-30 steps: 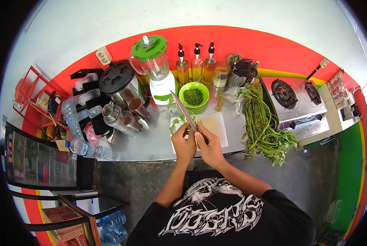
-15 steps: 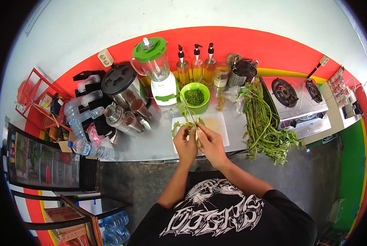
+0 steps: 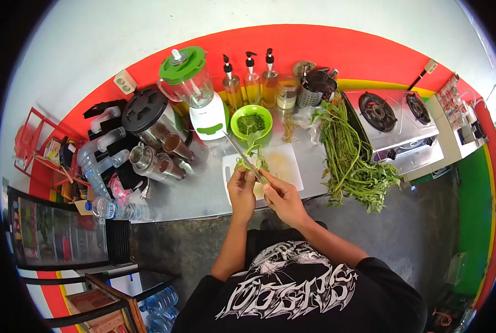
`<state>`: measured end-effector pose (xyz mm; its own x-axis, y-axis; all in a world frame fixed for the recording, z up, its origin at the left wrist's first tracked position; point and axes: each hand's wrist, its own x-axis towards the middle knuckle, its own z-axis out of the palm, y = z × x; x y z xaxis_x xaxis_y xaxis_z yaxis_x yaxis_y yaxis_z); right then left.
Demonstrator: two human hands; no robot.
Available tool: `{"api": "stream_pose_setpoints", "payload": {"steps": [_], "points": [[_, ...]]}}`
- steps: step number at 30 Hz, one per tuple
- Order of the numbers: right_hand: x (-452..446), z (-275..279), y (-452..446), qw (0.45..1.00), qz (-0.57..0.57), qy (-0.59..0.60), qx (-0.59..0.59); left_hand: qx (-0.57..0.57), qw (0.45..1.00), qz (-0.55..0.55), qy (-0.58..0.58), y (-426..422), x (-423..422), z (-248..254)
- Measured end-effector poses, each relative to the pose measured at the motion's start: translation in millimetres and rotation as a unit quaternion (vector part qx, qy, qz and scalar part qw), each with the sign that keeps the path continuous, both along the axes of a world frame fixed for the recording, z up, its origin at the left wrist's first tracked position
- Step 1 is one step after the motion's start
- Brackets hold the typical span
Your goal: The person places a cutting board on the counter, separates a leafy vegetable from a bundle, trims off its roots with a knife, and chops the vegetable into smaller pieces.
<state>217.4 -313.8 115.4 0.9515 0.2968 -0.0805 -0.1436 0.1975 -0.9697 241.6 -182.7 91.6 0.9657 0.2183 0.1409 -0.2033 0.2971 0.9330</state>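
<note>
Both hands are raised over the near part of a white cutting board [image 3: 290, 162], close together. In my left hand [image 3: 241, 193] is a leafy green sprig [image 3: 252, 147], pinched between the fingers. My right hand [image 3: 284, 202] grips a knife [image 3: 238, 149], its blade slanting up and left across the sprig. The knife's handle is mostly covered by my fingers. Just beyond the board, a green bowl [image 3: 268, 117] contains chopped greens [image 3: 251, 123]. To the right of the board lies a large bundle of leafy stems [image 3: 348, 158].
A blender [image 3: 208, 114] stands left of the bowl, with pump bottles [image 3: 251, 83] behind it. The gas stove [image 3: 395, 125] is at right. Steel cups [image 3: 158, 164] and plastic bottles [image 3: 106, 208] crowd the left side. The steel counter's front edge [image 3: 203, 216] runs before me.
The knife has swung so its blade points further left, across the sprig. The counter has shifted slightly left in view. Both hands still hold the same things.
</note>
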Motion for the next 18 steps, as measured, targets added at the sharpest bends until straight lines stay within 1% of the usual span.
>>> {"api": "stream_pose_setpoints", "payload": {"steps": [1,3,4,5,7,8,10,13,15,18], "points": [[0.7,0.3,-1.7,1.0,-0.006,0.006,0.0,-0.029,0.999,-0.03,-0.007,2.1,1.8,-9.2],[2.6,-4.0,-5.3,1.0,0.001,-0.006,-0.011,-0.065,0.997,-0.04,0.015,1.7,3.9,-17.3],[3.4,-5.2,-6.1,1.0,0.001,-0.006,-0.012,-0.106,0.992,-0.07,0.01,2.1,4.2,-18.2],[3.8,-6.4,-6.5,1.0,0.005,0.001,0.005,-0.107,0.992,-0.07,0.011,2.4,5.2,-19.3],[5.3,-6.7,-7.9,1.0,0.011,0.01,0.022,-0.17,0.98,-0.104,0.026,2.9,7.2,-22.0],[6.6,-6.0,-8.9,0.999,0.025,0.019,0.033,-0.166,0.979,-0.114,0.031,4.0,7.9,-22.4],[8.6,-6.1,-10.4,0.997,0.044,0.039,0.048,-0.194,0.97,-0.138,0.039,5.1,8.1,-16.7],[13.9,-5.5,-13.2,0.997,0.06,0.039,0.03,-0.228,0.959,-0.168,0.031,7.7,9.7,-10.8],[16.9,-6.5,-14.0,0.996,0.067,0.035,0.054,-0.216,0.961,-0.168,0.04,11.5,11.7,-16.1],[19.4,-2.2,-14.2,0.99,0.09,0.082,0.072,-0.218,0.953,-0.206,0.035,19.5,13.3,-19.0]]}}
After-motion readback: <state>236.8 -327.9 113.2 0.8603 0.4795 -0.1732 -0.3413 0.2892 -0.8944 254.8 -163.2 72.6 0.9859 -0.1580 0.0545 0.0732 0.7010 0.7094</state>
